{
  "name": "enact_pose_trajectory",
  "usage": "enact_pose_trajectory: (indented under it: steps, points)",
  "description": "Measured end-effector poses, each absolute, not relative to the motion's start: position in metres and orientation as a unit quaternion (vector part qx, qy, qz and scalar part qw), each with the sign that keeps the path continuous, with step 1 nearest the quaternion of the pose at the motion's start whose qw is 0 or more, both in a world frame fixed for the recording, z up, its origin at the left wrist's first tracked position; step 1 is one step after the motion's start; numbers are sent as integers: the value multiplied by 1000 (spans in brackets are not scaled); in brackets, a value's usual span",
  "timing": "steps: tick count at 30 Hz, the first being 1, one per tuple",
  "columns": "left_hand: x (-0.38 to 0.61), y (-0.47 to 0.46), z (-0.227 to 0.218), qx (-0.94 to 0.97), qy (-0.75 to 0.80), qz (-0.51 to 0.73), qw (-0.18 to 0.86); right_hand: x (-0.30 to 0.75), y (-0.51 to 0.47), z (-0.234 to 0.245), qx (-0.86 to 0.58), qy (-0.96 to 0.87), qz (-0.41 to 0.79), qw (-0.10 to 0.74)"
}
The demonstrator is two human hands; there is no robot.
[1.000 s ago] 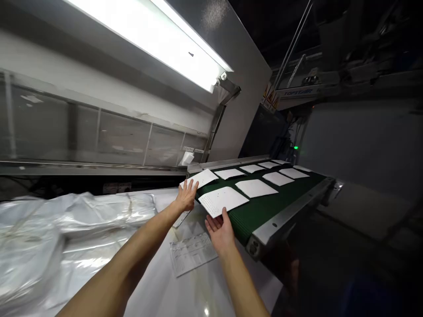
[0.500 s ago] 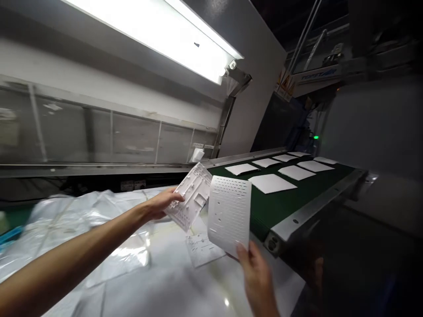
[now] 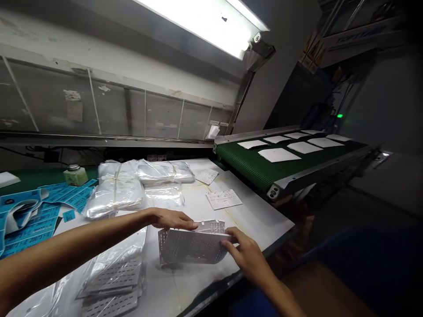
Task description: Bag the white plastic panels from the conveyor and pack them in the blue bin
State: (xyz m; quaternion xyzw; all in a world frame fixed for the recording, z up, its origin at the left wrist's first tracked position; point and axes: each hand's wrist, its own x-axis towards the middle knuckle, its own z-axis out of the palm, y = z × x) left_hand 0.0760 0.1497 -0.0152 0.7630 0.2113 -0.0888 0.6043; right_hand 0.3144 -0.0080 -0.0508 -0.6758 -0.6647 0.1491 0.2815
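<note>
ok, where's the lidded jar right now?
Head view, left side: the lidded jar stands beside the blue printed sheets, left of the clear plastic bags.

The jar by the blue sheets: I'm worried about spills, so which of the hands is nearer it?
Left. The left hand is on the white panels, right of the jar and closer to the camera; the right hand, at the panels' right end, is farther away.

Eight white panels (image 3: pixel 279 155) on one green conveyor (image 3: pixel 247 162) at three o'clock; two loose panels (image 3: pixel 224 200) on one worktop (image 3: pixel 261 215) near centre; two held panels (image 3: pixel 194 250) at six; several bagged panels (image 3: pixel 115 274), number unclear, between seven and eight; at least three bag bundles (image 3: pixel 120 193) and several label sheets (image 3: pixel 28 235) between eight and nine; one jar (image 3: pixel 76 177) at nine; one lamp (image 3: pixel 198 20) at twelve
</note>
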Motion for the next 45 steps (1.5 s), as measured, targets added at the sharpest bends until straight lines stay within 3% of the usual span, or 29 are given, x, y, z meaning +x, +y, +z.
enact_pose_trajectory:
  steps: [5,12,17,20,22,27,30,35,39,45]
  points:
    - [69,146,-24,783,205,-126,574,307,-9,-79,-709,-633,106,291]
    - [89,128,-38,910,214,-115,336,298,-11,-104,-711,-642,34,285]
    - [95,119,-34,926,194,-136,294,307,-12,-111,-651,-725,-42,220]
    - [89,136,-29,911,195,-128,341,312,0,-99,-602,-771,-122,170]
    - [82,160,-30,907,236,-75,341,307,13,-87,-575,-802,-102,130]
    - [72,227,-64,894,411,4,180,288,44,-57,-574,-813,95,28]
    - [79,250,-91,883,450,-14,133,300,52,-52,-612,-742,259,96]
    - [88,259,-114,874,474,-12,104,329,43,-71,-659,-393,537,349]
    - [88,258,-119,879,464,7,108,325,38,-89,-661,-195,579,436]
    - [95,260,-128,859,501,27,104,314,41,-98,-680,-212,556,429]
